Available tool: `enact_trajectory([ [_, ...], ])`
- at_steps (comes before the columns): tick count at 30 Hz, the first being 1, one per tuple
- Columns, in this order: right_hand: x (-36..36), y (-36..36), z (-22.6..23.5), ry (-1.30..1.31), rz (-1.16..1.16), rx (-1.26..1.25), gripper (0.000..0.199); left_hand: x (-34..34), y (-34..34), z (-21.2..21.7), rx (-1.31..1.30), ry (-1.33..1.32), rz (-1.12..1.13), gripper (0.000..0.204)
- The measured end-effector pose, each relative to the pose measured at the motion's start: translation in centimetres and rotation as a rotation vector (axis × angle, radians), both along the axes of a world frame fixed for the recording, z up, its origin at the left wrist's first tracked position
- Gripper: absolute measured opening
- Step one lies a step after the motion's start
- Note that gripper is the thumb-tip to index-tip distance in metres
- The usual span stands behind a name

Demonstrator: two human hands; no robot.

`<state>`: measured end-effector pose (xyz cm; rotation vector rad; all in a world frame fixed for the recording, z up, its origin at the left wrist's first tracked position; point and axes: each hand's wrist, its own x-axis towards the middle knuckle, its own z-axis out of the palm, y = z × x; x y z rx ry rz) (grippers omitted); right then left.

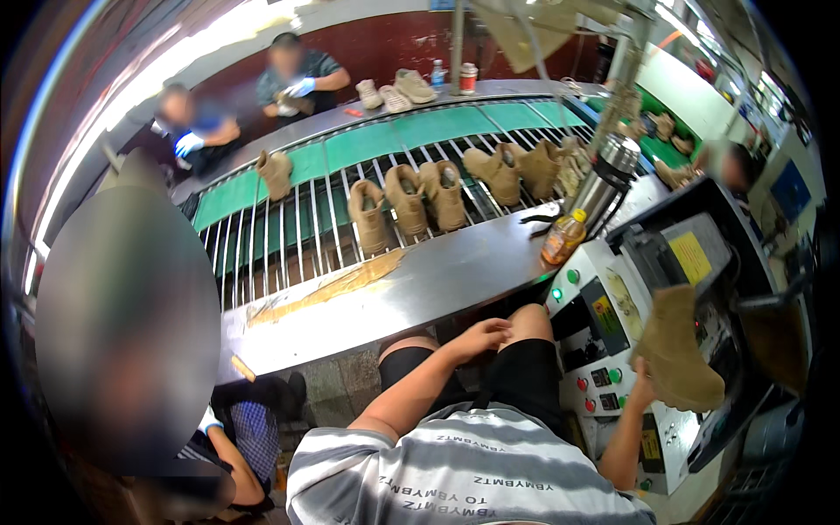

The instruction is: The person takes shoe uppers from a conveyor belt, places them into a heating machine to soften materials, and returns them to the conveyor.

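My right hand grips a tan suede boot from below, holding it in front of a machine at my right. The boot is tilted, its sole facing away from me. My left hand rests on my left knee with its fingers loosely bent and nothing in it. I sit in black shorts and a striped shirt, facing a steel counter.
Beyond the counter a roller conveyor carries several tan boots. An orange bottle stands at the counter's right end, by the machine's button panel. Two people work across the belt, another person sits close on my left.
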<state>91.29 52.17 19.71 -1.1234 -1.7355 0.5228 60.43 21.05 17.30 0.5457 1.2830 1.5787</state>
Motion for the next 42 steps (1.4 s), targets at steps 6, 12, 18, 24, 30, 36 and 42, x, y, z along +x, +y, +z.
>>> enact_trajectory([
  [6, -20.0, -16.4, 6.3, 0.326, 1.235, -0.491, 0.050, -2.0, -2.0, 0.5, 0.681, -0.259, 0.324, 0.072],
  [12, -30.9, -27.3, 7.3, -0.150, 1.593, -0.591, 0.047, -6.3, -15.0, -1.3, 0.879, -0.581, 0.733, 0.086],
  [18, -32.9, -27.0, 1.7, -0.369, 1.622, -0.422, 0.029, -11.1, -25.8, -4.4, 0.798, -0.376, 1.375, 0.074],
  [24, -33.5, -23.7, -3.3, -0.516, 1.386, -0.417, 0.022, -25.9, -31.8, -5.4, 0.511, -0.168, 1.617, 0.056],
  [30, -43.4, -26.1, -8.2, -0.492, 1.368, -0.131, 0.022, -33.6, -27.0, -7.6, -0.380, 0.653, 1.635, 0.045],
  [36, -57.2, -30.2, -10.3, -0.442, 1.460, 0.305, 0.017, -33.2, -23.8, -7.6, -0.505, 0.648, 1.652, 0.043],
  [42, -59.1, -32.1, -13.7, -0.510, 1.390, 0.375, 0.019, -33.7, -26.6, -8.1, -0.456, 0.638, 1.291, 0.065],
])
